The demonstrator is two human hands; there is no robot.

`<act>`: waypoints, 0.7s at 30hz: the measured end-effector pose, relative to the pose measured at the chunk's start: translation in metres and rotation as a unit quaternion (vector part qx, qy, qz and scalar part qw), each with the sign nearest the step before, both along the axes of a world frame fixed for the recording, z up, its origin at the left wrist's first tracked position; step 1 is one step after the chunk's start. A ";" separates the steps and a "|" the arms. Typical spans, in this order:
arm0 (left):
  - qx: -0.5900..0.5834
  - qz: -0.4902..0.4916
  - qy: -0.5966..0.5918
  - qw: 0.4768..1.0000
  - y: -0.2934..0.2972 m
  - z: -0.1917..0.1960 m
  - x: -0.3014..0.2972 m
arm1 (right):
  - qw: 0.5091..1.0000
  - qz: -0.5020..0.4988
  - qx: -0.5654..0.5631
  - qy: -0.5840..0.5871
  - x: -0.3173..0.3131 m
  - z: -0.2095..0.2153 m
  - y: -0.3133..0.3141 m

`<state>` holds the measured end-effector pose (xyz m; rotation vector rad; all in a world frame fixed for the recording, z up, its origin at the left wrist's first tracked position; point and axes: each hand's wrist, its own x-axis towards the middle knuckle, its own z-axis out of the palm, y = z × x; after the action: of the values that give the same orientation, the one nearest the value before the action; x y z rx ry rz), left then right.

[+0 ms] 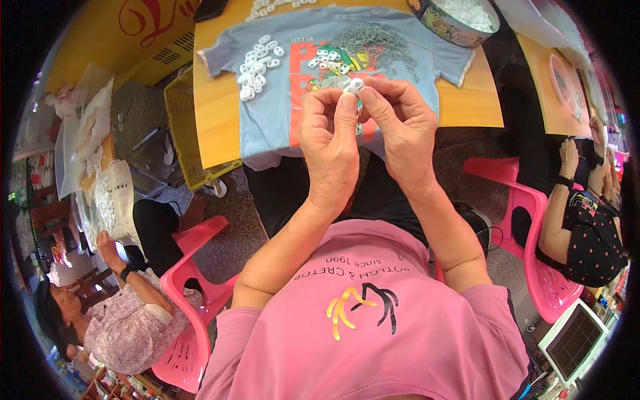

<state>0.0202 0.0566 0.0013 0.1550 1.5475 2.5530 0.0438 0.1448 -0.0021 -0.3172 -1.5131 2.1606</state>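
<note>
Between the fingertips of both hands, above the table, is a small white plastic piece (355, 85) with a dark hole. My left hand (331, 143) pinches it from the left with thumb and forefinger. From the other side, my right hand (408, 133) grips the same piece, its fingers curled. Under them a grey-blue T-shirt (267, 130) with a colourful print lies spread out. Just beyond my fingers sit several white pieces (331, 59). A pile of similar oval white pieces (255, 70) lies to the left, and many small dark metal parts (387, 43) are heaped at the right.
A round tin (457, 30) of white pieces stands at the table's far right. The wooden table (212, 127) has a yellow crate (183, 127) on its left. Co-workers sit on either side by pink chairs (193, 267), (527, 220). A white-framed panel (573, 343) is at lower right.
</note>
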 end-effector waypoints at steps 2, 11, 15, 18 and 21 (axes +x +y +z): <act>-0.029 -0.016 0.013 0.999 -0.005 -0.003 -0.001 | 1.000 0.002 0.015 -0.009 0.000 0.000 0.002; -0.058 -0.016 0.022 0.998 -0.012 -0.009 -0.007 | 0.997 0.038 0.049 -0.040 -0.003 0.001 0.003; -0.102 -0.008 0.053 0.993 -0.014 -0.016 -0.014 | 0.997 0.060 0.046 -0.034 -0.007 -0.002 0.008; -0.138 -0.047 0.069 0.987 -0.018 -0.015 -0.018 | 0.996 0.067 0.021 -0.046 -0.009 -0.006 0.013; -0.123 -0.053 0.081 0.988 -0.019 -0.013 -0.018 | 0.992 0.085 -0.073 -0.051 -0.009 0.001 0.014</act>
<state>0.0025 0.0378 -0.0113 0.4112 1.8413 2.2945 0.0344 0.1586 -0.0014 -0.3631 -1.4871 2.4303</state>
